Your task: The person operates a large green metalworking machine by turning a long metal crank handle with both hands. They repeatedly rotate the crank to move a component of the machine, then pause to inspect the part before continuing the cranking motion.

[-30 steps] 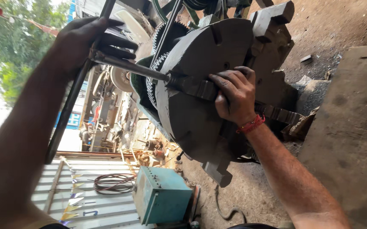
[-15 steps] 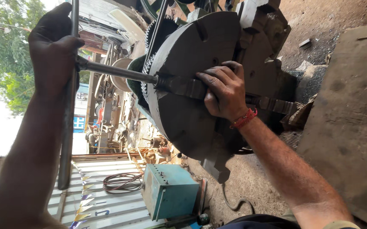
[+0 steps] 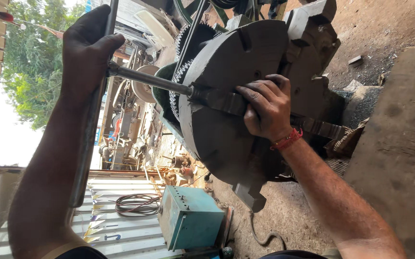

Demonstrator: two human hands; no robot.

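Left hand (image 3: 86,50) has a closed grip on the chuck key's crossbar (image 3: 92,129), right hand (image 3: 267,108) lies open on the lathe chuck (image 3: 226,144).

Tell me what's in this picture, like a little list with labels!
Place: workshop, open to trees outside
Left hand: grips the crossbar of a long T-handle key
Right hand: rests flat on the big round metal chuck
Key: its end goes into the chuck's edge
Behind chuck: gear wheel
Below: teal metal box, coiled cable
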